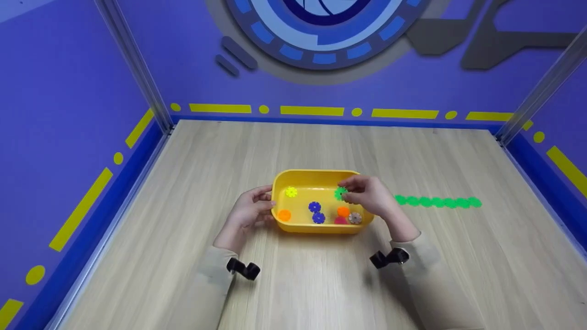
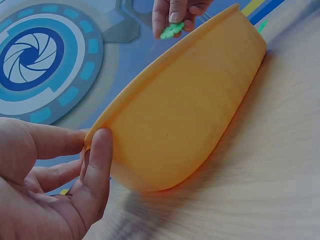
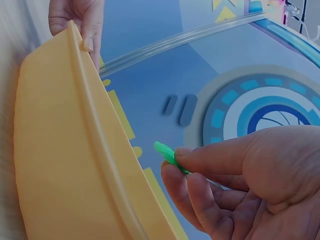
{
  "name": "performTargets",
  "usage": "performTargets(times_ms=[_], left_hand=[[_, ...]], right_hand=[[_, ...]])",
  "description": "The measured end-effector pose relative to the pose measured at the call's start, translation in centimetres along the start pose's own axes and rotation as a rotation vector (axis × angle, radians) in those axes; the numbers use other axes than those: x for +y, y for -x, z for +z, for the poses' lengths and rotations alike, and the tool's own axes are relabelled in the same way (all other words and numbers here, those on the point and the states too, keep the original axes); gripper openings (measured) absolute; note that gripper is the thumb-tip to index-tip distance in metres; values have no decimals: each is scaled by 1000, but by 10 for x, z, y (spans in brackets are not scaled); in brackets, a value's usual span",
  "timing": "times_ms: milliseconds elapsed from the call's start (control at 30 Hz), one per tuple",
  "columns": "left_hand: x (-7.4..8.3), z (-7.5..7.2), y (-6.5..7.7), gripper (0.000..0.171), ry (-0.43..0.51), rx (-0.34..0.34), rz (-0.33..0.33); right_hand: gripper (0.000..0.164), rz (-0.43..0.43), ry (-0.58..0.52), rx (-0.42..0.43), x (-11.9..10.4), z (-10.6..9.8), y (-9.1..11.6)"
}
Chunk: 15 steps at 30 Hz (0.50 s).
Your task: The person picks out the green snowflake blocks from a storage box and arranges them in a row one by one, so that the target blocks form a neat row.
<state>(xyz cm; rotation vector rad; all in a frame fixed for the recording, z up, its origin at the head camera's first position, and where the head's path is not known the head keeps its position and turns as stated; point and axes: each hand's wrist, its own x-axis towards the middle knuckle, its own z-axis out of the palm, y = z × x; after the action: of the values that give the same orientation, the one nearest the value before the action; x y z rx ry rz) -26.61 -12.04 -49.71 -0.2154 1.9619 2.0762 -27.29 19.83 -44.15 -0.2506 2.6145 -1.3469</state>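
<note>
A yellow plastic tub (image 1: pixel 316 229) stands on the wooden table, with several small notched plastic discs inside. My left hand (image 1: pixel 250 210) grips the tub's left end, thumb and fingers on either side of the rim in the left wrist view. Over the tub's right part, my right hand (image 1: pixel 369 195) pinches a green notched disc (image 3: pixel 169 154) between thumb and fingertips, above the rim. Within the tub lie a yellow disc (image 1: pixel 291 192), blue discs (image 1: pixel 318 217), orange discs (image 1: pixel 284 215), a pinkish-red disc (image 1: pixel 340 221) and a greyish disc (image 1: pixel 355 217).
To the right of the tub, a row of joined green discs (image 1: pixel 438 202) lies on the table (image 1: pixel 220 156), its left end partly behind my right hand. Blue printed panels (image 1: pixel 312 96) with metal corner posts (image 1: pixel 137 64) enclose the back and sides.
</note>
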Motion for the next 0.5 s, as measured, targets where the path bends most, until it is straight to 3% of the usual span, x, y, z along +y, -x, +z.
performTargets(times_ms=[500], left_hand=[[1, 0, 0, 55, 2, 2, -20]], right_hand=[[34, 38, -47, 59, 13, -25, 9]])
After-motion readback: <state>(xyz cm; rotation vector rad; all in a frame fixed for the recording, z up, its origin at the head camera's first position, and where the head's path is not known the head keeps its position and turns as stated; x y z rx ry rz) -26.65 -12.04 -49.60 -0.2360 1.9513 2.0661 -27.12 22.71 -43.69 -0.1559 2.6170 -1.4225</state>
